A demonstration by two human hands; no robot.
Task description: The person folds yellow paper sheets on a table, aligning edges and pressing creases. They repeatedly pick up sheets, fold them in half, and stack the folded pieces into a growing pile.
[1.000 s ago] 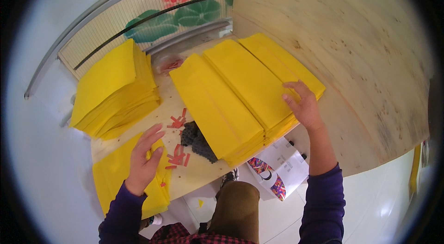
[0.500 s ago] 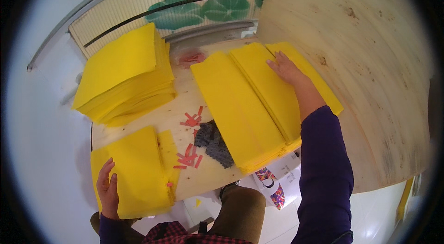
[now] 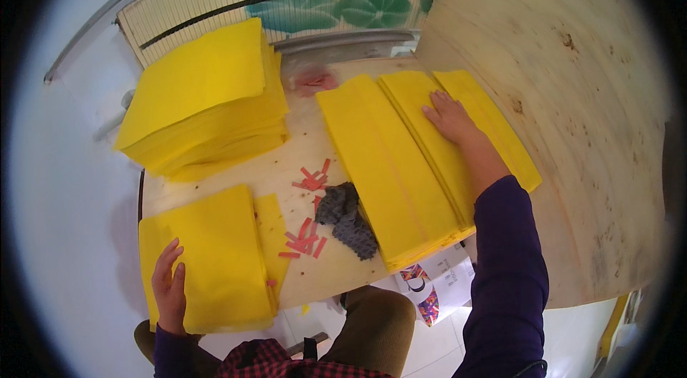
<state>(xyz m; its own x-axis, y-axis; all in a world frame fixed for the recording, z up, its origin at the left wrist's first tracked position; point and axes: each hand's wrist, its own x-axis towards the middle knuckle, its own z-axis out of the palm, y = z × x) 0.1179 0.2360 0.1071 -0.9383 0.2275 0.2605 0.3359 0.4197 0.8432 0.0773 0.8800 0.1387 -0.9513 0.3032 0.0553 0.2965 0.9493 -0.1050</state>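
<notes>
Three long, folded yellow fabric sections lie side by side at the right: a left one [image 3: 386, 170], a middle one [image 3: 409, 102] and a right one [image 3: 494, 117]. My right hand [image 3: 451, 119] rests palm down near the far end of the middle section, fingers extended, gripping nothing. My left hand [image 3: 169, 288] is over the near-left pile of yellow fabric sheets [image 3: 215, 242]; its fingers are stretched out and it holds nothing. Whether it touches the top sheet, I cannot tell.
A tall stack of yellow sheets [image 3: 193, 81] stands at the far left. Red strips [image 3: 304, 238] and a crumpled dark grey cloth [image 3: 347, 220] lie mid-table. A clear bag with red pieces [image 3: 315, 82] sits farther back. A wooden panel [image 3: 572, 127] rises at the right.
The head view has shifted a little, moving the whole scene in the picture. My right hand's fingers are now closer together and flatter on the folded fabric. My left hand stays beside its pile.
</notes>
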